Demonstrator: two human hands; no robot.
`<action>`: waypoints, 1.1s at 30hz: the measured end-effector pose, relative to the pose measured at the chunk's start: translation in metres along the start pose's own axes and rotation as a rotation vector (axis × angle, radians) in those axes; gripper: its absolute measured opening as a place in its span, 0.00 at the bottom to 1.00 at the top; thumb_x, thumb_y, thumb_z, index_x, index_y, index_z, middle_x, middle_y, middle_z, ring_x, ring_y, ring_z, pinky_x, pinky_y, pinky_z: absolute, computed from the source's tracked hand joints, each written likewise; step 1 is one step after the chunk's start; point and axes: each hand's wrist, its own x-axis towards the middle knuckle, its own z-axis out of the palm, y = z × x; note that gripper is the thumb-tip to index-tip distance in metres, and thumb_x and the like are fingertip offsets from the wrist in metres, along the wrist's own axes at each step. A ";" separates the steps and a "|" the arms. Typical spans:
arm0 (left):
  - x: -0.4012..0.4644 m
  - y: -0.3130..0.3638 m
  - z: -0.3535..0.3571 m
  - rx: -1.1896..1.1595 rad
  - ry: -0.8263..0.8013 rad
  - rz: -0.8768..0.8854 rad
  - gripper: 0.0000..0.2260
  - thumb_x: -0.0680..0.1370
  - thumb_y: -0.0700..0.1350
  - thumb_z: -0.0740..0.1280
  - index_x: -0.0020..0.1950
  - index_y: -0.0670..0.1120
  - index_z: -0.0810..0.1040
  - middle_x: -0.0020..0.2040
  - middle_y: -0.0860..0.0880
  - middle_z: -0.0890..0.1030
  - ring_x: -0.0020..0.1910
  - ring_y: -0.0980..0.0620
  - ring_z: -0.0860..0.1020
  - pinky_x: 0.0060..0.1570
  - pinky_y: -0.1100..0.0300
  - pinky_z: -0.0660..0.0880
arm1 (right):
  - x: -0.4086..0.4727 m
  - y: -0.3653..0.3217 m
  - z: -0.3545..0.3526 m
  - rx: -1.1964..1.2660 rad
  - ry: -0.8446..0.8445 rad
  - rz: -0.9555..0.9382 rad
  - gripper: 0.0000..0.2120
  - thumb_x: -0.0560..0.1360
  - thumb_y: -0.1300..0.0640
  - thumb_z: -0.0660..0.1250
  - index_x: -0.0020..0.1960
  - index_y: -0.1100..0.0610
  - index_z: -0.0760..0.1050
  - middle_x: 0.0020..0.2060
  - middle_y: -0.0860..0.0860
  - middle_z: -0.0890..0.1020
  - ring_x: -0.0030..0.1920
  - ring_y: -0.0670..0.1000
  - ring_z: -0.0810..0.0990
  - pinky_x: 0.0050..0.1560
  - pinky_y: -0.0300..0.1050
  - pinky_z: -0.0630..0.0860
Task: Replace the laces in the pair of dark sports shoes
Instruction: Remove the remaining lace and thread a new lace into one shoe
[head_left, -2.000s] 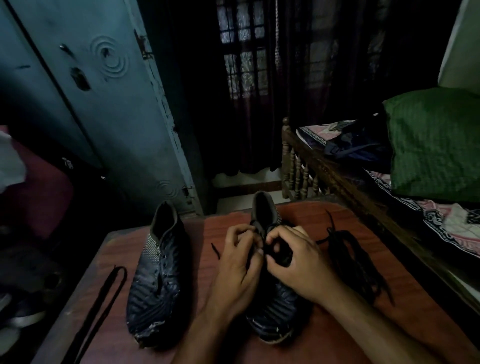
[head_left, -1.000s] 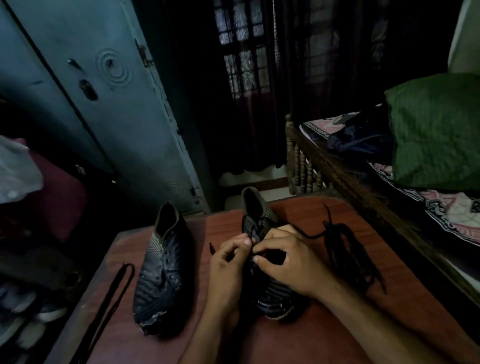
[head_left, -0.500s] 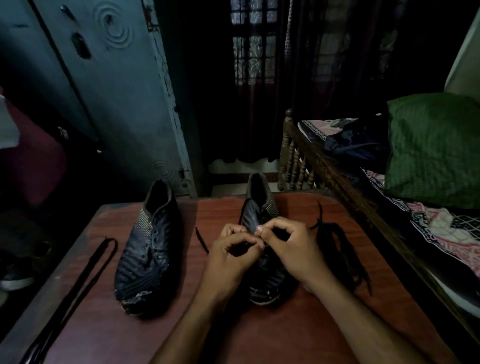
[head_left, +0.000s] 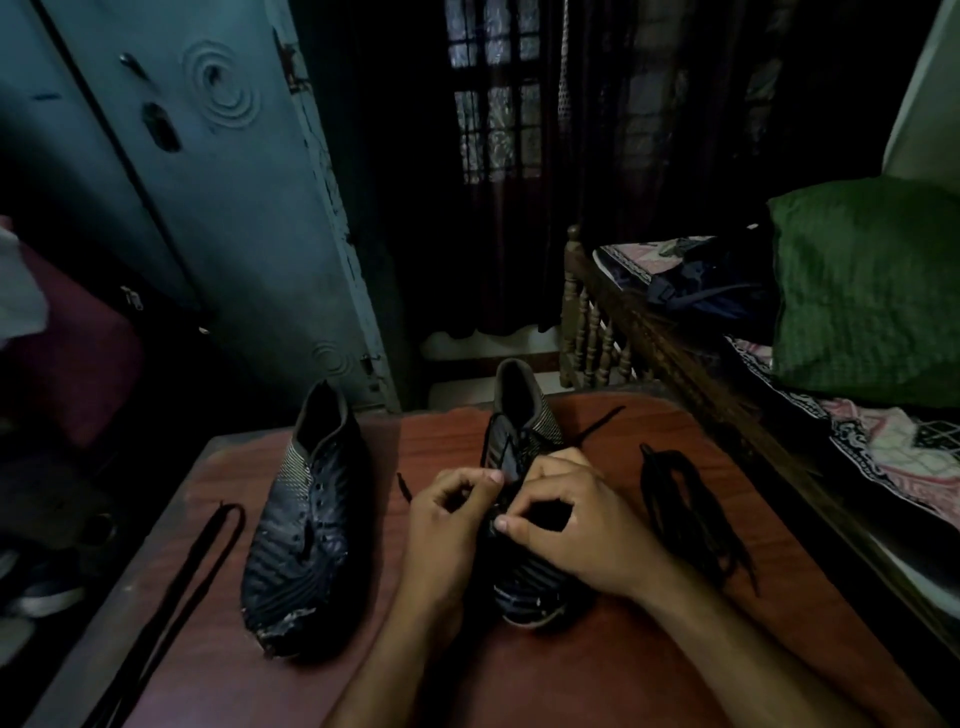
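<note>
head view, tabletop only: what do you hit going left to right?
Long black lace lying loose → unlaced dark sports shoe → left hand → right hand, both over the second dark shoe → bundled black laces.

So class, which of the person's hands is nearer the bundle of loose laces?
Right. The right hand works at the shoe just left of the lace bundle; the left hand sits farther left.
</note>
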 end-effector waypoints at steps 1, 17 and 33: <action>0.000 0.001 -0.001 -0.040 -0.015 -0.023 0.05 0.78 0.42 0.72 0.43 0.43 0.84 0.49 0.36 0.81 0.46 0.43 0.81 0.49 0.47 0.77 | 0.001 0.000 0.000 0.005 0.026 0.007 0.14 0.72 0.38 0.69 0.39 0.47 0.82 0.38 0.43 0.78 0.52 0.44 0.74 0.53 0.37 0.71; -0.007 0.004 -0.003 0.108 -0.348 0.197 0.06 0.69 0.49 0.77 0.37 0.48 0.86 0.46 0.53 0.79 0.55 0.54 0.79 0.58 0.62 0.73 | 0.005 -0.002 -0.007 0.185 0.174 0.193 0.08 0.76 0.52 0.73 0.39 0.51 0.80 0.38 0.44 0.83 0.43 0.43 0.82 0.47 0.46 0.78; -0.002 0.006 -0.003 -0.031 -0.155 0.057 0.12 0.74 0.48 0.76 0.41 0.39 0.82 0.48 0.32 0.79 0.48 0.42 0.78 0.54 0.45 0.74 | 0.000 -0.019 -0.017 0.292 -0.049 0.161 0.17 0.77 0.41 0.70 0.34 0.49 0.81 0.30 0.49 0.81 0.33 0.47 0.80 0.42 0.44 0.73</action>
